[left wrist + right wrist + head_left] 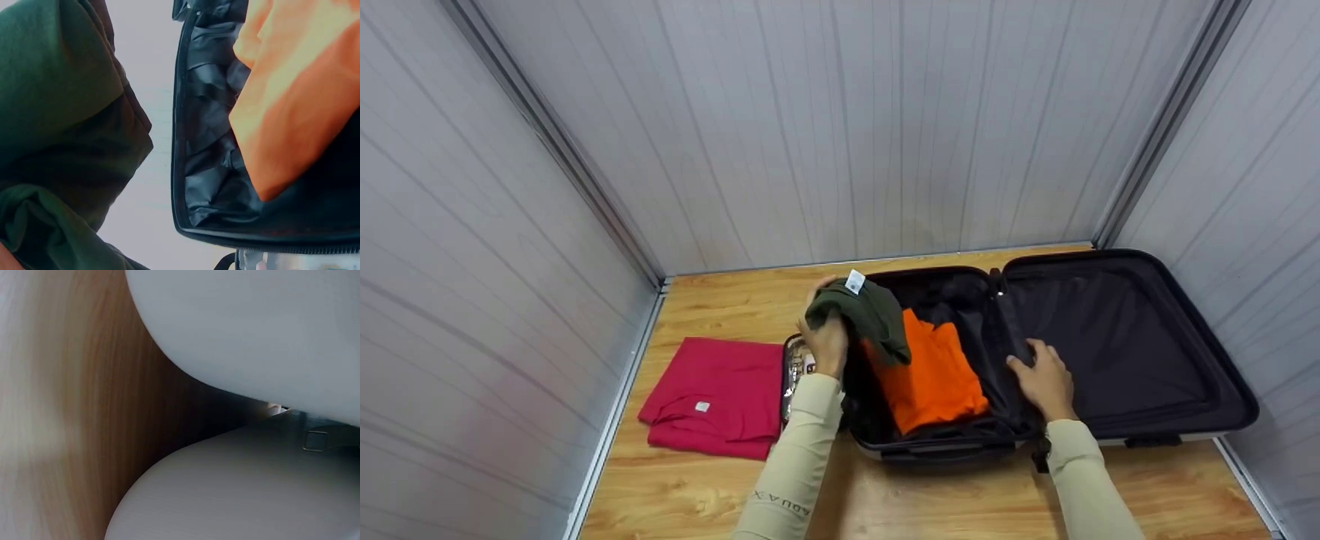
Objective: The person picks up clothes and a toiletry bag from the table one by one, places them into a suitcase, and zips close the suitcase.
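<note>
My left hand (826, 341) grips a folded dark green garment (874, 315) with a white tag (855, 282) on top. The garment is held up over the left edge of an open black-lined suitcase (937, 281), and its folds fill the left of the left wrist view. Inside that suitcase half lies an orange garment (934, 375), partly behind the green one. At the inner edge of the lid half (1117, 337), my right hand (1048, 379) rests with thumb and forefinger spread. The right wrist view shows only the pale outer shells (242, 489) and floor.
A folded crimson garment (720, 397) with a small white label lies on the wood floor (727, 300) at left. Between it and the suitcase is a patterned pouch (795, 367), partly hidden by my left arm. Grey panel walls (847, 135) stand behind and on both sides.
</note>
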Demonstrator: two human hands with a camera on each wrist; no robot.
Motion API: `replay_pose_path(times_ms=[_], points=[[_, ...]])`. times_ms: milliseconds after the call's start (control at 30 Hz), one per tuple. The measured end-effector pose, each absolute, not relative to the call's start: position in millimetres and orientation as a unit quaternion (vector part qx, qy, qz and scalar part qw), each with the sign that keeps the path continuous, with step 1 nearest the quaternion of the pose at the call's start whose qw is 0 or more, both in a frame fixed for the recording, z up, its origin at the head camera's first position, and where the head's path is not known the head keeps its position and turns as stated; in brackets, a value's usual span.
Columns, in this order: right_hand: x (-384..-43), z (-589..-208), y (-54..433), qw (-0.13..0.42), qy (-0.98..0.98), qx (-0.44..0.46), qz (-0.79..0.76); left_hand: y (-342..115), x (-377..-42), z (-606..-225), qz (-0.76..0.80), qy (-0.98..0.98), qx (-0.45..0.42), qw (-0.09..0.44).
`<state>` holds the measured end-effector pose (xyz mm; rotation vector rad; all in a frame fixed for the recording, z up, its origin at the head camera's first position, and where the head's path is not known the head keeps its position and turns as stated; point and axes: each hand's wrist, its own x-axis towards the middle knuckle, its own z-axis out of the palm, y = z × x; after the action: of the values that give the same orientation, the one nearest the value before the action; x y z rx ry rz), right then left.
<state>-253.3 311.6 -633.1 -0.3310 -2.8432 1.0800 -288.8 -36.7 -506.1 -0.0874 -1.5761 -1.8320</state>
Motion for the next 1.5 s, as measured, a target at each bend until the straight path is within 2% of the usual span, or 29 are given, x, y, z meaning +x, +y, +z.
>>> replay_pose_path(times_ms=[467,833,1500], points=[[-253,-632,309,0.045,-0.929,-0.108,0.352,-14,-300,-542,-0.642,-0.693,-0.046,0.325],[-254,-633,306,0.042,-0.926,-0.110,0.358,1,-298,-546,-0.634,-0.705,-0.058,0.314],[-257,-634,306,0.036,-0.928,-0.106,0.354,41,-295,-541,-0.551,-0.782,-0.005,0.290]])
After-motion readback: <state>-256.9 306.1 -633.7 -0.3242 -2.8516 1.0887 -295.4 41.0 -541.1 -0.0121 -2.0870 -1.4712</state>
